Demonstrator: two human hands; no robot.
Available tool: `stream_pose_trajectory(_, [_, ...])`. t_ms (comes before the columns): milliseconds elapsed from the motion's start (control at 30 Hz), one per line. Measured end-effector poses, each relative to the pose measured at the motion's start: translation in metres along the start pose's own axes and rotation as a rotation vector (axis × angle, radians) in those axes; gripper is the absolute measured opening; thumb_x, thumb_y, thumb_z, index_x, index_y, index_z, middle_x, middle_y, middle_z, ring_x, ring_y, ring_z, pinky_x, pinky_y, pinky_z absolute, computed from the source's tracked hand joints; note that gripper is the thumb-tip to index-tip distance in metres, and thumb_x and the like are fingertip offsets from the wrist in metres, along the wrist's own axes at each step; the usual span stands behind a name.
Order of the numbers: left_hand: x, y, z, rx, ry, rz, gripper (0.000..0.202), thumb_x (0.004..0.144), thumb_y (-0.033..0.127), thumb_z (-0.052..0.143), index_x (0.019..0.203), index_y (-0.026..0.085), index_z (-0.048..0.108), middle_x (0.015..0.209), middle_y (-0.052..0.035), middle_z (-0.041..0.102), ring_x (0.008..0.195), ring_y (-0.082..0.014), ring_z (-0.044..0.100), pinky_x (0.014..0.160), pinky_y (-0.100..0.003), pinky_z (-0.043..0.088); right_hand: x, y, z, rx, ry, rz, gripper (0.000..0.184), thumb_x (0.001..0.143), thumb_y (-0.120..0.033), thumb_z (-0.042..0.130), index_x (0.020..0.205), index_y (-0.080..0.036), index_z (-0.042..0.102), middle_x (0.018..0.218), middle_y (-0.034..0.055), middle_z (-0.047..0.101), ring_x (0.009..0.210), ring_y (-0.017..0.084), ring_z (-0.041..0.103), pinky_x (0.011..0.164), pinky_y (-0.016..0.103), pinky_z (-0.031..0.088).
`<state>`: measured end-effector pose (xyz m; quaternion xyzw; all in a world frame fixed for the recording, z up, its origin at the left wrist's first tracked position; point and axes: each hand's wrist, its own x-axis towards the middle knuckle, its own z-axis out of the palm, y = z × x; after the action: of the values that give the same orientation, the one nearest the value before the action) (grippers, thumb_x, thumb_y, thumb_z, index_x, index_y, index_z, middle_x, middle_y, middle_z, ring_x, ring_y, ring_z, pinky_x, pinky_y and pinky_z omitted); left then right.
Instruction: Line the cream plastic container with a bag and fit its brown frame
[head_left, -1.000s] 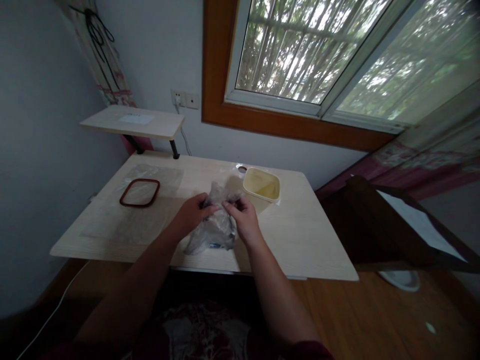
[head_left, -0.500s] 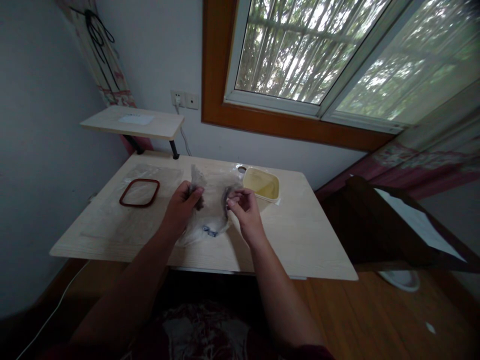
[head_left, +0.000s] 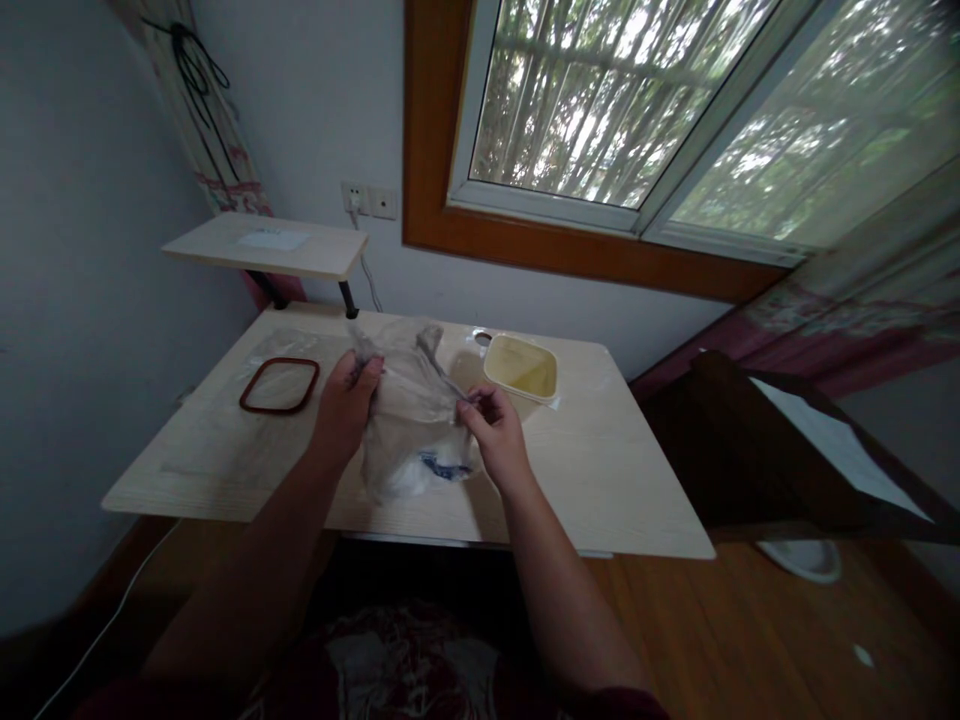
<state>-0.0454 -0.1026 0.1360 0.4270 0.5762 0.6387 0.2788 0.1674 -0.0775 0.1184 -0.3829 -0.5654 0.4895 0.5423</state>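
Note:
Between my hands, above the table, hangs a clear plastic bag (head_left: 412,410) with blue print near its lower end. My left hand (head_left: 346,400) is closed on the bag's left side, thumb on top. On the right, my right hand (head_left: 491,425) pinches the bag's edge between thumb and fingers. Just beyond my right hand stands a pale yellow plastic container (head_left: 523,368), open at the top. A red-brown rounded-square frame (head_left: 280,386) lies to the left of my left hand, on a flat clear plastic sheet (head_left: 225,440).
The light wooden table (head_left: 600,470) has a small raised shelf (head_left: 217,240) at its back left, with a paper on it. Behind are a wall socket (head_left: 367,200) and a window. A dark piece of furniture (head_left: 787,460) stands at the right.
The bag has been spread wider between my hands and lies less bunched. My left hand has moved slightly left and up; the right hand has shifted a little right.

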Motion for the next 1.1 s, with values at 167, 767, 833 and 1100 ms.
stream_pose_trajectory(167, [-0.005,0.005,0.009,0.109,-0.281,-0.038,0.024,0.088,0.043,0.059,0.083,0.02,0.061,0.077,0.0006,0.061,0.073,-0.016,0.055,0.068,-0.025,0.044,0.0,0.006,0.009,0.017,-0.148,-0.001,0.032,0.077,-0.04,0.078,0.1,-0.024,0.063,0.079,-0.0023,0.06,0.068,0.014,0.054,0.064,0.027,0.045])
stream_pose_trajectory(767, [0.002,-0.019,-0.003,-0.232,-0.362,-0.206,0.045,0.078,0.048,0.075,0.111,0.019,0.063,0.096,-0.0062,0.069,0.083,-0.0171,0.065,0.074,-0.027,0.053,-0.004,0.02,0.002,0.002,0.238,-0.046,0.028,0.091,-0.051,0.061,0.093,-0.023,0.054,0.077,-0.0041,0.055,0.067,0.013,0.054,0.065,0.026,0.047])
stream_pose_trajectory(833, [-0.001,-0.022,-0.001,-0.225,-0.429,-0.252,0.052,0.071,0.039,0.082,0.114,0.019,0.062,0.099,-0.0067,0.071,0.086,-0.018,0.067,0.076,-0.028,0.054,-0.005,0.021,0.003,-0.034,0.232,-0.077,0.026,0.093,-0.048,0.06,0.093,-0.023,0.054,0.079,-0.0035,0.055,0.07,0.013,0.054,0.068,0.027,0.045])
stream_pose_trajectory(1100, [0.01,-0.041,-0.007,-0.194,-0.142,-0.179,0.03,0.076,0.04,0.078,0.087,0.016,0.064,0.079,-0.0015,0.068,0.068,-0.0112,0.064,0.068,-0.025,0.054,-0.012,0.029,-0.005,-0.101,0.203,-0.094,0.027,0.093,-0.049,0.06,0.089,-0.023,0.054,0.075,-0.0032,0.054,0.071,0.015,0.052,0.069,0.027,0.043])
